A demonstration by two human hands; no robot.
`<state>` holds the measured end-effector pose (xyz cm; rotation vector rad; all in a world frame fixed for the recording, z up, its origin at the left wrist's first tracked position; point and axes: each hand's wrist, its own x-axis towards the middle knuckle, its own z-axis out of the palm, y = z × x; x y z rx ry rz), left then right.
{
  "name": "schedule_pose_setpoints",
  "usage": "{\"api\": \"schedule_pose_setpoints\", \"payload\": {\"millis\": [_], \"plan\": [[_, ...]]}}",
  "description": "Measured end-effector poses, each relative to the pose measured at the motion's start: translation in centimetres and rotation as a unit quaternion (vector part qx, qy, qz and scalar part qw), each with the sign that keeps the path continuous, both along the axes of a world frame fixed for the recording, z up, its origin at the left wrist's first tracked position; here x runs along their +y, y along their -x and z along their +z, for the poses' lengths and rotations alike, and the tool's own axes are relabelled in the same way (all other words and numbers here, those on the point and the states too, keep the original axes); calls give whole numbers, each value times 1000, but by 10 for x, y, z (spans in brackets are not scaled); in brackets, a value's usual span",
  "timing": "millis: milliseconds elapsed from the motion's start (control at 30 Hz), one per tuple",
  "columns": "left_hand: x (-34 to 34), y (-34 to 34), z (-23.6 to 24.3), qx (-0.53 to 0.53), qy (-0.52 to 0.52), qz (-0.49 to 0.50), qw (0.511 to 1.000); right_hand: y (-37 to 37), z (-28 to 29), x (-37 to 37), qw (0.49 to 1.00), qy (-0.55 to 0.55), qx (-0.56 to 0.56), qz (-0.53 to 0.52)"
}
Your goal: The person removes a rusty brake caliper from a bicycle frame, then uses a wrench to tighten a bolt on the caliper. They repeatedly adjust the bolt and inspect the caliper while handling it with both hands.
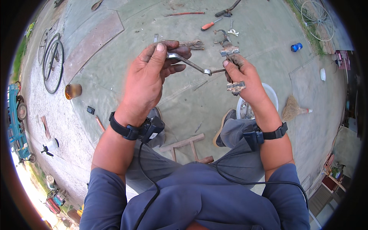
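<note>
My left hand (147, 76) grips a bent steel spanner (191, 64), thumb and fingers around its upper end. The spanner's lower ring sits on a thin rod (217, 71) of a dirty metal part. My right hand (247, 74) pinches that part, with a worn block (235, 86) beneath my thumb and a similar block (230, 51) just above my fingers; how they join is partly hidden by my fingers. Behind the spanner lie some worn tools (195, 45) on the ground, partly hidden by my left hand.
A red-handled screwdriver (207, 26) and blue can (296, 47) lie beyond my hands. A white basin (270, 94) with small parts and a straw broom (291, 107) are right. A rusty tin (73, 91), bicycle wheels (53, 63) and blue cart (15, 120) are left; a wooden frame (184, 143) lies between my feet.
</note>
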<state>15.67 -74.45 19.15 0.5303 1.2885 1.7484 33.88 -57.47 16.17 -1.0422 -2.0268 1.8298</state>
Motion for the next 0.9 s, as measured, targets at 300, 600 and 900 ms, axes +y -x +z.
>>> {"api": "schedule_pose_setpoints", "payload": {"millis": [300,600,900], "plan": [[-4,-27,3,-150,-37,-24,988,2,-8,5,983,-82,85,-138],[-9,-38,-20,-257,80,-209,940,-2,-1,28,934,161,261,-184],[3,-14,-53,-238,138,-84,958,-9,15,22,915,341,209,-48]]}}
